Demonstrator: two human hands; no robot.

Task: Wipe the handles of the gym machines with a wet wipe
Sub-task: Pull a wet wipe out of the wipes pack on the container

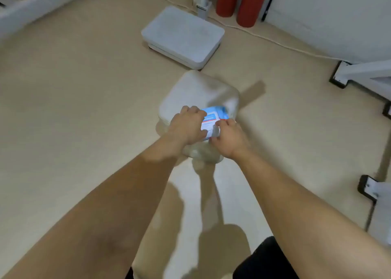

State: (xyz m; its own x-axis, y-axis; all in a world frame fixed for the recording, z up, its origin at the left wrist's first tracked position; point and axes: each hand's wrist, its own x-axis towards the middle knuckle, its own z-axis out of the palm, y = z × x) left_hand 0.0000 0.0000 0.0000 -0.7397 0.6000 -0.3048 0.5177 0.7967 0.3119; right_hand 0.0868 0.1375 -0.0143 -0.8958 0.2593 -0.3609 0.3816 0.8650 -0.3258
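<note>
A blue and white pack of wet wipes [213,115] lies on a white padded seat [196,90] in the middle of the view. My left hand [187,124] presses on the pack's left side with its fingers curled over it. My right hand [229,139] pinches the pack's near right edge at the label flap. Both forearms reach forward from the bottom of the frame. No machine handle is visible.
A white rectangular platform [183,35] sits on the beige floor beyond the seat. Two red cylinders [239,1] stand at the back wall. White machine frames with black feet [340,77] stand at the right; a white cable [275,40] runs along the floor.
</note>
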